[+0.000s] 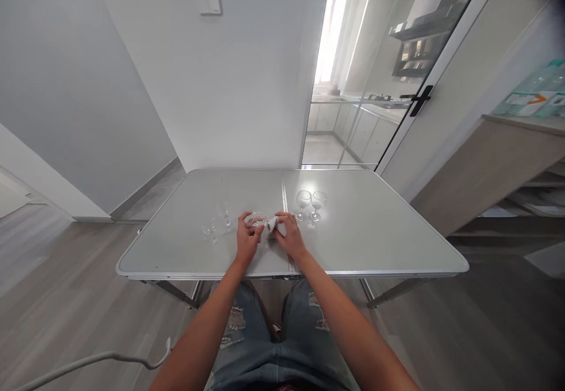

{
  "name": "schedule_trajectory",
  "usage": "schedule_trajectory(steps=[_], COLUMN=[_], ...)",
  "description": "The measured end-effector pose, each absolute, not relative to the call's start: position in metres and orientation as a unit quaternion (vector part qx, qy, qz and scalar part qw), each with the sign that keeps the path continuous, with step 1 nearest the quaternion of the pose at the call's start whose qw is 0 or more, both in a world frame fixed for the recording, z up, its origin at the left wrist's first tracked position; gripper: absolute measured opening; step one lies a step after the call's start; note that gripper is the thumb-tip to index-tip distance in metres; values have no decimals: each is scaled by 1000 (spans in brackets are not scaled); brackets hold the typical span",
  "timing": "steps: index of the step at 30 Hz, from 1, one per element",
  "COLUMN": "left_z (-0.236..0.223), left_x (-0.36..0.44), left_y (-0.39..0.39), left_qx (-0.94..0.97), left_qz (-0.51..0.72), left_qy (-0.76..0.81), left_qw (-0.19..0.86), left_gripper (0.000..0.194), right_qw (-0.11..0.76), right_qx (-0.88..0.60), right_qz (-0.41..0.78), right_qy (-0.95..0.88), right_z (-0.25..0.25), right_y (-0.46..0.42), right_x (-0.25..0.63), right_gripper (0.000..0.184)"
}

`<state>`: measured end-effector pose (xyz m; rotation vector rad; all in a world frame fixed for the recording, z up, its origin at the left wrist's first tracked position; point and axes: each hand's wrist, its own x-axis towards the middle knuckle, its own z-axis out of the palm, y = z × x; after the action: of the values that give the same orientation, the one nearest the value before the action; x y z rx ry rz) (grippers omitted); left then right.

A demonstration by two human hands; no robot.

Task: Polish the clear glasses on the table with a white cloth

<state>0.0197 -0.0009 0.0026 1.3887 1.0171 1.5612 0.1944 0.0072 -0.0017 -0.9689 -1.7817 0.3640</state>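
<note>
My left hand [248, 237] is closed around a clear stemmed glass [257, 220], which lies tilted on its side above the table. A white cloth [274, 224] is bunched in my right hand [289, 235], up against the foot end of that glass. Just beyond my right hand, two stemmed glasses stand upright side by side: one glass [303, 199] and another glass [318, 201]. To the left of my left hand are several small clear glass pieces [214, 229], too faint to make out fully.
A folding grey table [362, 232] with a metal rim and a centre seam bears everything. Behind it rise a white wall [238, 85] and a glazed door [353, 73]. A shelf unit [507, 149] with plastic bottles [534, 93] stands at right. A pale cable [106, 357] hangs at lower left.
</note>
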Motion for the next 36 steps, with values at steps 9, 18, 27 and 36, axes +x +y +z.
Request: schedule_trajectory(steps=[9, 18, 27, 36], left_z=[-2, -2, -1, -2], left_x=[20, 18, 16, 17], left_y=[0, -1, 0, 0], left_qx=[553, 576, 536, 571], left_qz=[606, 593, 631, 601], left_qy=[383, 381, 385, 369], left_qw=[424, 414, 407, 420], left_gripper=[59, 60, 59, 57], right_qw=[547, 503, 505, 497], right_qx=[-432, -420, -371, -374], right_qz=[110, 238, 226, 304], right_qy=[-708, -716, -746, -721], right_z=[-2, -6, -1, -8], right_y=[7, 16, 9, 20], right_x=[194, 198, 196, 198], right_gripper=[35, 33, 40, 28])
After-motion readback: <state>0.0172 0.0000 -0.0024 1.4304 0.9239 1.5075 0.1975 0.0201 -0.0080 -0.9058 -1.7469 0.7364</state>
